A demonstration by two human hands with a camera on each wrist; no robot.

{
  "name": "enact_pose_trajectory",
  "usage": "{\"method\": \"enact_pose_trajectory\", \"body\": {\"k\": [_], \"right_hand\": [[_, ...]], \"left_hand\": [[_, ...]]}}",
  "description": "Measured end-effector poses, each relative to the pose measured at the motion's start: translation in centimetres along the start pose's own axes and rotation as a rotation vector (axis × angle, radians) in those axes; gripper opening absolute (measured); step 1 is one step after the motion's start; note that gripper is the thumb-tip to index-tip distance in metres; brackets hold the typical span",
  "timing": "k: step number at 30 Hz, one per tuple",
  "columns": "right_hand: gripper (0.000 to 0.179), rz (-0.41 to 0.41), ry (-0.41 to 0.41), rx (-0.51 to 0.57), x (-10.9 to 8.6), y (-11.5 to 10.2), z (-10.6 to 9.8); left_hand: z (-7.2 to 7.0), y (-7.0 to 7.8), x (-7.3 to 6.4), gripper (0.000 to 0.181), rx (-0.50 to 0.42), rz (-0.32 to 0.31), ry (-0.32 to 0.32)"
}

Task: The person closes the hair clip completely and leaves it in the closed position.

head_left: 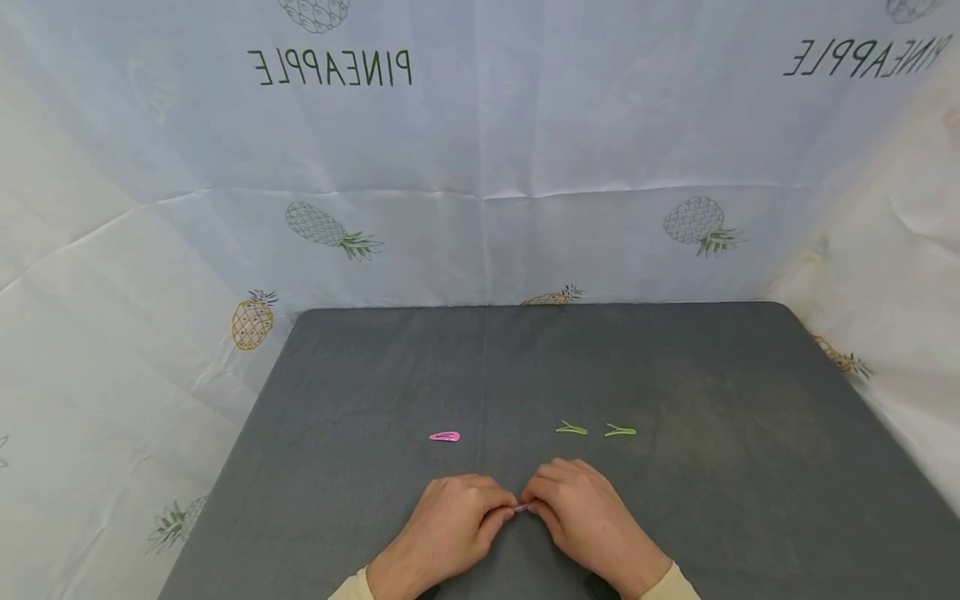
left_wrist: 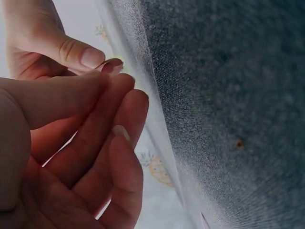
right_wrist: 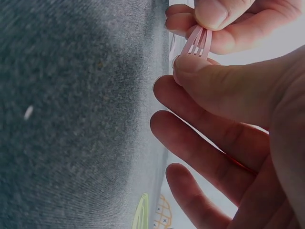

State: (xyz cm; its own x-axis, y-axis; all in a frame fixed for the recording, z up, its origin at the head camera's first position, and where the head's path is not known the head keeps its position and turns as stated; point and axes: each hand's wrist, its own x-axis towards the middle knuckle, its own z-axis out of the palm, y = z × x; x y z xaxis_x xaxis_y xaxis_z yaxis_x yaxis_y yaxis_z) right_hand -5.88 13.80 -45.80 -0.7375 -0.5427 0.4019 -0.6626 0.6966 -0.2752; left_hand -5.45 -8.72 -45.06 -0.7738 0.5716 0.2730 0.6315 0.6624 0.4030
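Between my two hands is a small pale pink snap hair clip (right_wrist: 198, 43), its slotted prongs visible in the right wrist view. My left hand (head_left: 457, 521) pinches one end between thumb and fingertips. The other end is pinched by my right hand (head_left: 581, 517), whose remaining fingers fan out loosely in the right wrist view. In the head view only a sliver of the clip (head_left: 521, 508) shows between the fingertips. Beyond the left hand lies a bright pink snap clip (head_left: 446, 436). Two green snap clips (head_left: 572, 428) (head_left: 621, 431), popped apart into a V, lie beyond the right hand.
A dark grey cloth-covered table (head_left: 360, 375) spreads under the hands, with a crease running away from me. Behind it and at both sides hangs a white curtain (head_left: 420, 150) printed with pineapples.
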Motion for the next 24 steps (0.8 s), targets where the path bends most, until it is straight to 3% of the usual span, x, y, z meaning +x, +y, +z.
{"method": "enact_pose_trajectory", "body": {"k": [11,18,24], "right_hand": [[0.015,0.037,-0.087,0.01,0.14,-0.44,0.02],[0.014,0.049,-0.111,-0.006,0.53,-0.49,-0.23],[0.011,0.055,-0.139,0.005,0.82,-0.44,-0.6]], "left_hand": [[-0.19,0.06,-0.17,0.005,0.032,-0.007,-0.02],[-0.57,0.32,0.1,0.007,0.056,-0.023,0.014],[-0.64,0.22,0.57,0.007,0.054,-0.043,-0.012]]}}
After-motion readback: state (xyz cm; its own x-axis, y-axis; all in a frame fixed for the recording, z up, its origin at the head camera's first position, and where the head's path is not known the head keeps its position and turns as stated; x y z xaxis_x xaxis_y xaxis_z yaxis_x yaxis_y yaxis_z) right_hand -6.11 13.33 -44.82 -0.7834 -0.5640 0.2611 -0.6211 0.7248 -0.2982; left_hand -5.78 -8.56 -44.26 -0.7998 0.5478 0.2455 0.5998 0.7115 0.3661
